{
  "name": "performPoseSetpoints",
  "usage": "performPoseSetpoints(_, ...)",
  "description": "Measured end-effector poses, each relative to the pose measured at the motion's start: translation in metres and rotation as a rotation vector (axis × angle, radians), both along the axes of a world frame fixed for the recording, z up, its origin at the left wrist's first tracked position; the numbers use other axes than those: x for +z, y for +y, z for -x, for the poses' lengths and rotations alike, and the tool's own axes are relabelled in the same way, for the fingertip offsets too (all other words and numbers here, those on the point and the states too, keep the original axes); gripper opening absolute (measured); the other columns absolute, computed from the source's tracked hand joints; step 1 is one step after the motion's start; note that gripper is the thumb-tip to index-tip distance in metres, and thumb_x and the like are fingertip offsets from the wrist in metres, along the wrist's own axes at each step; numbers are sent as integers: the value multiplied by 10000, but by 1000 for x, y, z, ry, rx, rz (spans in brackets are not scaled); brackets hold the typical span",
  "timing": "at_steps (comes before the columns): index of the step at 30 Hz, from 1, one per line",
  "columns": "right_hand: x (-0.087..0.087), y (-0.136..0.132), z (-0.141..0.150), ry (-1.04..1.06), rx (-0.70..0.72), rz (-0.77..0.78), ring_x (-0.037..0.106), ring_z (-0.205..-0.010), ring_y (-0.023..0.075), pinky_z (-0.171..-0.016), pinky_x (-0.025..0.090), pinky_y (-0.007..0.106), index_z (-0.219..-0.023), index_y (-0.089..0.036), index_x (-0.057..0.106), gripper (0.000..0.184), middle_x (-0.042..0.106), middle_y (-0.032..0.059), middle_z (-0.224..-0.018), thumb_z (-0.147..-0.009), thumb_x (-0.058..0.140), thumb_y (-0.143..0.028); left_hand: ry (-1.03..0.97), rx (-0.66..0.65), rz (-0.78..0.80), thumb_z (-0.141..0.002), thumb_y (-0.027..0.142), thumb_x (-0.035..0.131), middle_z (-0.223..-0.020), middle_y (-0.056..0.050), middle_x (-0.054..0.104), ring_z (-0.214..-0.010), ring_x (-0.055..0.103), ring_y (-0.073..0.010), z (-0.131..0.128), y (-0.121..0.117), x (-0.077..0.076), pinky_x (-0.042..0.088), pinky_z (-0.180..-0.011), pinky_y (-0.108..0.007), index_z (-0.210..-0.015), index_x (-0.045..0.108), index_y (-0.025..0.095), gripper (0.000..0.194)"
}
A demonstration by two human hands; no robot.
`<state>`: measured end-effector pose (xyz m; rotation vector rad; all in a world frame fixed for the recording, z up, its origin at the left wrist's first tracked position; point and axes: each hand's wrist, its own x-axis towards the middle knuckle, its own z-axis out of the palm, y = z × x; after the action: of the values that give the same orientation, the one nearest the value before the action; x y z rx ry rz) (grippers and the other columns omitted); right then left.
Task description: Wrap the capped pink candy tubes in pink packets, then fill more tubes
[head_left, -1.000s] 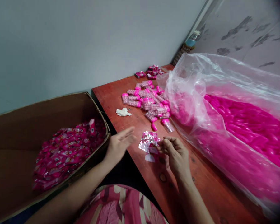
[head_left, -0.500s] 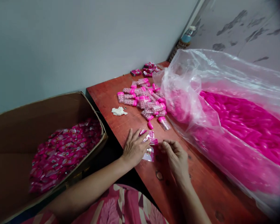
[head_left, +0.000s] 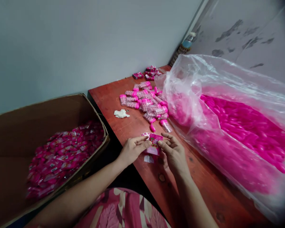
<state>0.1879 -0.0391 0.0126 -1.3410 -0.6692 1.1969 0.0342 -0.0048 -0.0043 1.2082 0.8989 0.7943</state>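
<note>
A pink printed plastic wrapper (head_left: 155,146) with a clear part is stretched between my two hands, just above the table. My left hand (head_left: 132,150) pinches its left side between thumb and fingers. On the other side, the thumb and fingers of my right hand (head_left: 174,152) grip the right edge. Below the wrapper a small pale, see-through piece (head_left: 148,159) shows against the wood; whether it belongs to the wrapper I cannot tell. Ahead lies a heap of small clear bottles (head_left: 146,103) with pink caps, filled with pale pink beads. A loose pink cap (head_left: 152,127) lies nearest my hands.
Along the right, a large clear bag (head_left: 192,122) of pink plastic pieces covers much of the red table (head_left: 104,95). At left stands a cardboard box (head_left: 95,110) of pink packets. White crumpled material (head_left: 121,113), small pink packs (head_left: 152,73) and a bottle (head_left: 186,44) are farther back.
My left hand, earlier spread flat over the wrapper on the table, now pinches its side. My right hand has moved left onto the other edge, and the wrapper is lifted and spread.
</note>
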Motion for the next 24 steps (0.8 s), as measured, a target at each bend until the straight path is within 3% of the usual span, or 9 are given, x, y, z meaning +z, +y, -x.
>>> performPoseSetpoints(2, 3, 3, 3, -10, 52, 23, 519, -503, 79, -495, 401, 186, -948, -197, 545, 373, 585, -55, -594, -627, 729, -245, -122, -84, 170, -725, 414, 600, -811, -59, 693, -767, 640, -210, 1, 1, 0, 491, -743, -321, -903, 680, 119, 354)
performPoseSetpoints(5, 3, 5, 7, -41, 91, 33, 502, -482, 80, -475, 383, 190, -958, -193, 532, 389, 567, -61, -574, -628, 726, -259, -234, -98, 347, -670, 372, 663, -697, -48, 673, -662, 636, -169, 0, 0, -2, 501, -717, -318, -734, 685, 99, 281)
performPoseSetpoints(11, -2, 6, 4, -136, 177, 51, 537, -530, 119, -512, 407, 234, -903, -168, 554, 349, 599, -18, -623, -632, 704, -330, -182, -11, 438, -619, 306, 710, -634, -75, 674, -588, 632, -156, -1, -1, -2, 515, -646, -288, -670, 684, 85, 228)
performPoseSetpoints(14, -1, 14, -16, -441, 134, 37, 556, -582, 145, -551, 422, 262, -880, -162, 584, 305, 625, 24, -696, -699, 625, -405, -166, 77, 454, -581, 291, 737, -577, -55, 656, -529, 606, -126, 1, -1, -2, 508, -590, -245, -598, 669, 92, 211)
performPoseSetpoints(18, 2, 36, -49, -1071, 31, 86, 594, -739, 203, -674, 426, 315, -952, -179, 607, 333, 652, 77, -883, -771, 521, -445, -209, 149, 534, -538, 287, 765, -532, -29, 625, -488, 576, -99, 3, -1, -1, 504, -533, -217, -560, 645, 95, 227)
performPoseSetpoints(21, -1, 55, -64, -1390, 73, 205, 588, -852, 249, -699, 415, 338, -1019, -175, 588, 384, 632, 117, -974, -811, 444, -463, -225, 168, 583, -529, 294, 772, -563, -40, 633, -507, 584, -102, 3, 0, 1, 503, -514, -205, -581, 643, 87, 249)
performPoseSetpoints(24, -6, 68, -69, -1519, 189, 294, 571, -904, 284, -683, 410, 349, -1023, -164, 577, 409, 608, 149, -1005, -806, 437, -482, -231, 206, 604, -512, 283, 782, -573, -34, 627, -502, 575, -94, 2, 1, 2, 508, -499, -200, -585, 635, 84, 258)
